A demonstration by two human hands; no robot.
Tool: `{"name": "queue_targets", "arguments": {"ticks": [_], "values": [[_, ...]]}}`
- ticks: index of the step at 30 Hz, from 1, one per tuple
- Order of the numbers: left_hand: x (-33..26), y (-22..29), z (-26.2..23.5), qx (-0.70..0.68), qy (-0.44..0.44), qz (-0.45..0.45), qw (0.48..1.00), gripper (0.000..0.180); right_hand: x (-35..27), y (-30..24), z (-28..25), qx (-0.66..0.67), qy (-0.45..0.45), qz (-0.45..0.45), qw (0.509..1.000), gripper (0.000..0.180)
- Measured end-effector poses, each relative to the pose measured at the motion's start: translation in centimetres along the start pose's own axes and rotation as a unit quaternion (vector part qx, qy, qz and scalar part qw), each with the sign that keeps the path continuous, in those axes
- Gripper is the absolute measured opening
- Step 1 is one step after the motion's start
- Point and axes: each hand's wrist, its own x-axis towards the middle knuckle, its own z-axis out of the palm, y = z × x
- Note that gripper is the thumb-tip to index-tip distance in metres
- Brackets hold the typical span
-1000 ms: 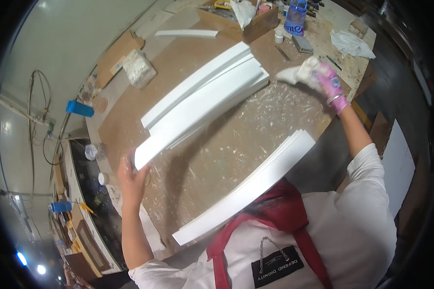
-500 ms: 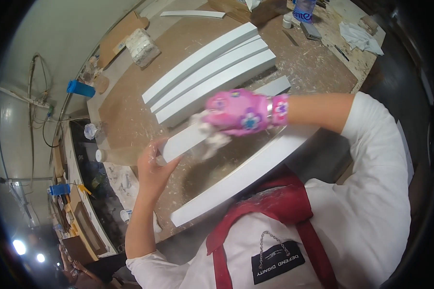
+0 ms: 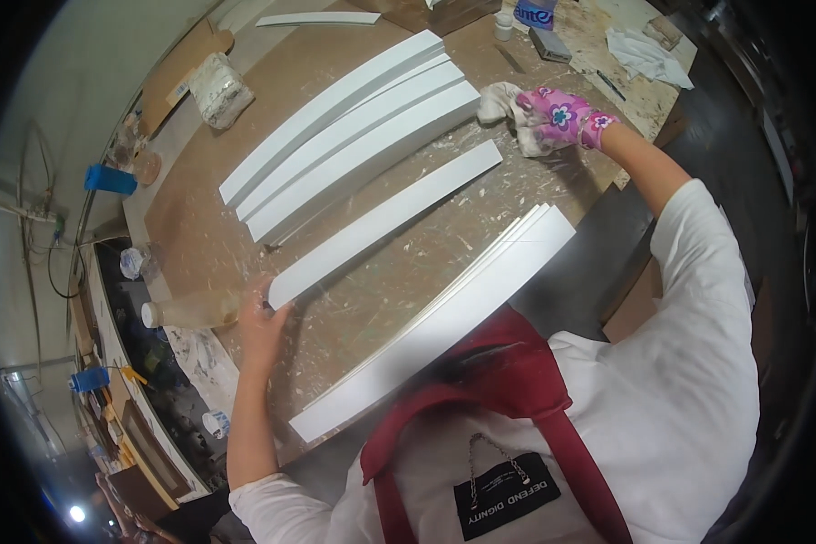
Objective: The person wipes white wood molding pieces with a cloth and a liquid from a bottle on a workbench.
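A long white strip lies slantwise across the middle of the brown work table. At its near left end my bare left hand grips it, thumb and fingers on opposite sides. My right hand, in a pink flowered glove, is closed on a crumpled white rag, out past the strip's far right end. Beyond the strip lies a group of curved white strips, side by side. Closer to my body, several more white strips sit together along the table's near edge.
A plastic bottle on its side lies left of my left hand. A wrapped block, a blue clamp-like piece and a thin white strip are farther off. At the far right are a white cloth and a grey box.
My right hand with the rag has moved from the strip's left part out to the far right, off the strip. My left hand still grips the left end. The whole view has shifted slightly.
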Motion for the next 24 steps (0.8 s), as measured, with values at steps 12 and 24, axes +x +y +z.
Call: {"name": "queue_targets", "arguments": {"ticks": [12, 24], "values": [[-0.1, 5.0, -3.1, 0.008, 0.031, 0.017, 0.999, 0.044, 3.2, -15.8, -5.1, 0.187, 0.040, -0.180, 0.965, 0.032], [-1.5, 7.1, -4.4, -0.005, 0.094, 0.092, 0.991, 0.046, 6.3, -14.5, 5.5, 0.038, 0.028, -0.196, 0.979, 0.012]]}}
